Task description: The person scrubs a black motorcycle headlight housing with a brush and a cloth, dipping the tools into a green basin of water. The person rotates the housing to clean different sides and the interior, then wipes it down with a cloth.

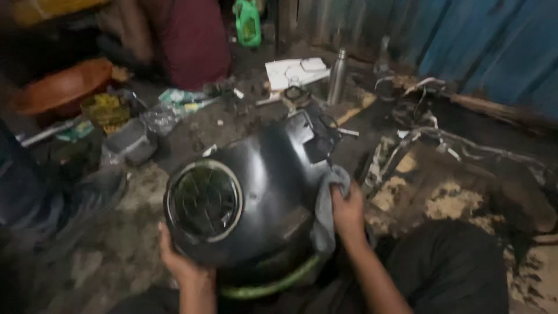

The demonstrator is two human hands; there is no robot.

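A large black plastic headlight housing (261, 180) with a round, chrome-rimmed lamp (204, 200) rests tilted in front of me. My left hand (177, 261) grips its lower left edge from underneath. My right hand (347, 212) presses a grey cloth (328, 203) against the housing's right side. A green-edged round thing (273, 285) lies under the housing, mostly hidden.
Another person in a dark red top (189, 40) sits at the back. Around lie an orange bowl (64, 87), a green jug (248, 22), a steel bottle (337, 75), white papers (293, 71), wires and metal parts (430, 134), and a blue corrugated wall (494, 46).
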